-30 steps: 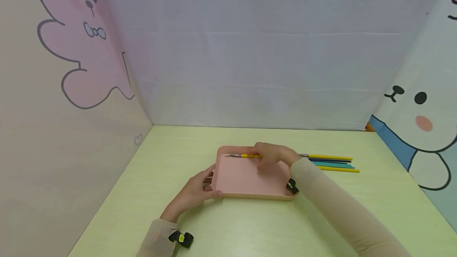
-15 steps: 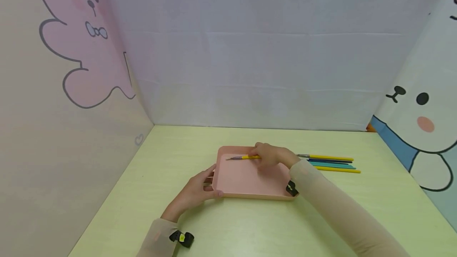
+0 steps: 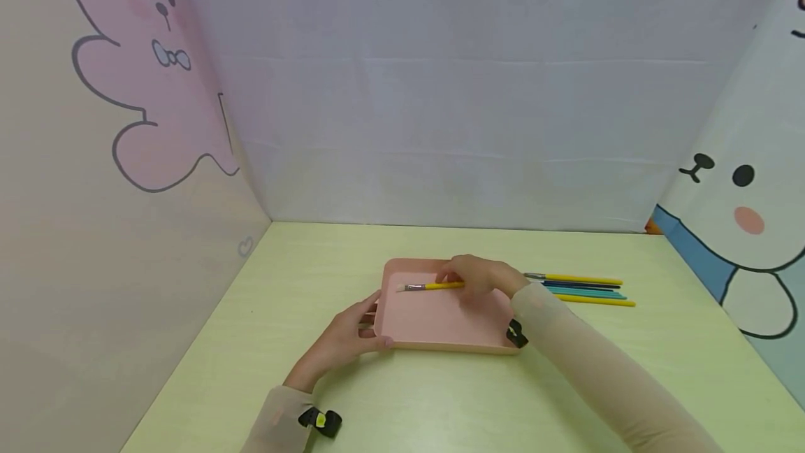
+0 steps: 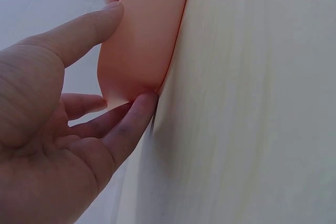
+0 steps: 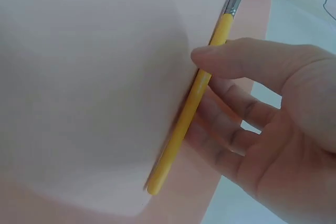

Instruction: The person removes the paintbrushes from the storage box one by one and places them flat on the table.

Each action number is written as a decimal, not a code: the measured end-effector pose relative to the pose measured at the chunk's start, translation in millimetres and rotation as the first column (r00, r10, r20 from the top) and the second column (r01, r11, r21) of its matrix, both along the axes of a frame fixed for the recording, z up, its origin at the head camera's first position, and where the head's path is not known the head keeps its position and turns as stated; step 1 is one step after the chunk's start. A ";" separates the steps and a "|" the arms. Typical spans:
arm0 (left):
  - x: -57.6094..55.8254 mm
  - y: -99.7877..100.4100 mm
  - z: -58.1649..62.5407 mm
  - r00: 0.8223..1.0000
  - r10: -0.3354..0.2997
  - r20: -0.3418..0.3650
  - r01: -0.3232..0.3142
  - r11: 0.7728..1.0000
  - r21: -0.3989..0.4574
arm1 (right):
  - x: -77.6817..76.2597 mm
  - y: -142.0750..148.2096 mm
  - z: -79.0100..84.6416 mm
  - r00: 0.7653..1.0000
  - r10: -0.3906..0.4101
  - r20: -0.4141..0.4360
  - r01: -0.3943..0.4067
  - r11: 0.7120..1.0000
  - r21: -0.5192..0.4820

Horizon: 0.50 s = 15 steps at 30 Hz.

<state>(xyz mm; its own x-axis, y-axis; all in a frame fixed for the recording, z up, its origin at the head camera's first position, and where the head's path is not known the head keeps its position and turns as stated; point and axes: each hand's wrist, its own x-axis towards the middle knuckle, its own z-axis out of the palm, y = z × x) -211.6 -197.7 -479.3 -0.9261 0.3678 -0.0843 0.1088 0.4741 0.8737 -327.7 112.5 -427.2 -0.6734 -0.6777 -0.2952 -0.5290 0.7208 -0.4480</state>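
In the head view a shallow pink tray [image 3: 448, 317] lies on the table. My left hand [image 3: 342, 338] grips its near left corner, and the left wrist view shows the thumb [image 4: 100, 24] on the front wall and the fingertips round the side. Inside the tray, my right hand [image 3: 474, 277] pinches a yellow paintbrush [image 3: 443, 285]. The right wrist view shows the thumb [image 5: 220, 59] on the brush handle [image 5: 191, 103], with curled fingers behind it. Its pale, flat bristles [image 3: 401, 288] point left, close over the tray floor near the back wall.
To the tray's right lie several more paintbrushes: a yellow one [image 3: 581, 279] at the back, dark blue ones [image 3: 581, 286], turquoise ones [image 3: 588, 293] and another yellow one [image 3: 600, 300] in front. Printed cloth walls [image 3: 440, 159] stand around the table.
The paintbrush has come slightly toward the tray's front, and its bristles now show their broad side. My right hand has shifted slightly with it. The left hand and the tray stay put.
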 end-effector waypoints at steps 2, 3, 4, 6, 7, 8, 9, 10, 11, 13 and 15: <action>-0.3 0.1 0.0 1.000 -0.001 -0.001 0.001 1.000 0.003 | -0.6 1.6 -1.2 1.000 0.009 -0.010 -0.009 1.000 -0.016; -0.4 0.2 0.2 1.000 -0.002 -0.001 0.002 1.000 0.006 | -1.0 2.2 -1.7 1.000 0.013 -0.014 -0.013 1.000 -0.023; -0.5 0.2 0.3 1.000 -0.001 -0.001 0.001 1.000 0.009 | -0.9 2.7 -1.9 1.000 0.014 -0.016 -0.014 0.999 -0.031; -0.7 0.2 0.4 1.000 -0.004 -0.004 0.005 1.000 0.015 | -1.1 2.9 -2.8 1.000 0.011 -0.013 -0.012 0.999 -0.047; -0.9 0.2 0.2 1.000 -0.006 -0.005 0.006 1.000 0.017 | -1.0 2.7 -3.1 1.000 0.004 -0.006 -0.004 0.999 -0.051; -1.1 0.1 -0.2 1.000 -0.006 -0.006 0.006 1.000 0.015 | -0.8 2.1 -3.6 1.000 -0.005 0.003 0.005 0.998 -0.057; -1.2 0.0 -0.5 1.000 -0.006 -0.006 0.006 1.000 0.015 | -0.6 1.6 -3.9 1.000 -0.019 0.013 0.019 0.998 -0.060; -1.4 -0.2 -1.0 1.000 -0.006 -0.007 0.006 1.000 0.013 | -0.4 1.0 -4.1 0.999 -0.033 0.022 0.035 0.998 -0.060; -1.7 -0.2 -1.4 1.000 -0.005 -0.008 0.006 1.000 0.009 | -0.6 0.4 -4.7 0.998 -0.047 0.030 0.048 0.997 -0.060; -2.0 -0.2 -2.0 1.000 -0.004 -0.011 0.004 1.000 0.001 | -0.7 -0.6 -5.3 0.997 -0.069 0.039 0.071 0.996 -0.054; -2.0 0.0 -2.1 1.000 -0.003 -0.013 0.003 1.000 -0.005 | -1.7 -1.1 -5.9 0.997 -0.073 0.039 0.075 0.996 -0.052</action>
